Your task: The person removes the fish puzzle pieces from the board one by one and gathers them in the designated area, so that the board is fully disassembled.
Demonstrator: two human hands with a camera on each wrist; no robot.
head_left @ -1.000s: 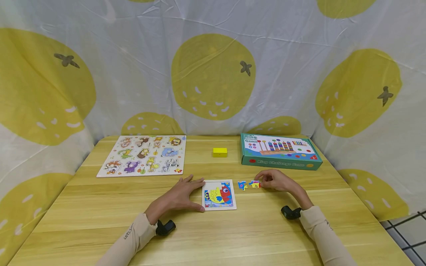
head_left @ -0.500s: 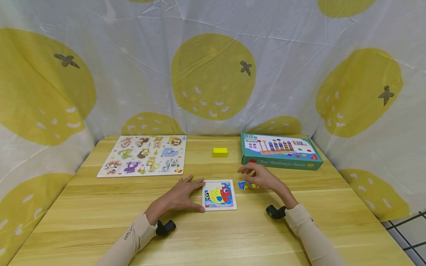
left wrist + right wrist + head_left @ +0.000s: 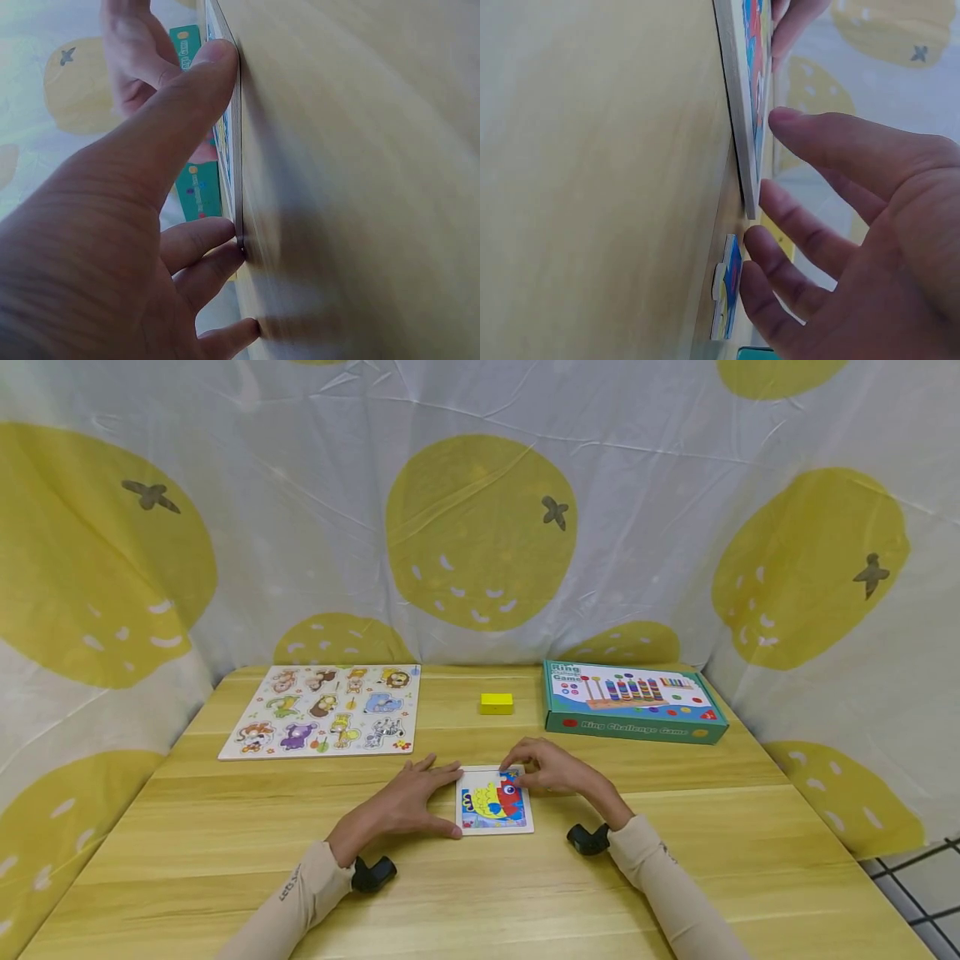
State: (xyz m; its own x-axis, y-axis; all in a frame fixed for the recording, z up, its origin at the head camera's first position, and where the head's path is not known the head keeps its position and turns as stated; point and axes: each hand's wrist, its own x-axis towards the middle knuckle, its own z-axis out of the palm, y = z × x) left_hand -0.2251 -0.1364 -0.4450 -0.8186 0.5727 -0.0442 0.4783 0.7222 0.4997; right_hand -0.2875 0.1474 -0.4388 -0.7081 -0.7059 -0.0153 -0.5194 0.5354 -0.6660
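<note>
Your square fish puzzle [image 3: 495, 803] sits mid-width on the bench [image 3: 450, 910], its pale patch [image 3: 480, 775] just left of your right hand [image 3: 558, 768], fingers bent and parted, nothing visible between them. Your left hand [image 3: 397, 799] spreads wide, touching its left edge. Rim looks wooden; the thin, knobby loose piece [image 3: 727, 289] lies just off the right side.

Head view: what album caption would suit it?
Left fingers touch a framed fish puzzle, right fingers at its far right corner; beyond lie an animal board, yellow block and game box.
</note>
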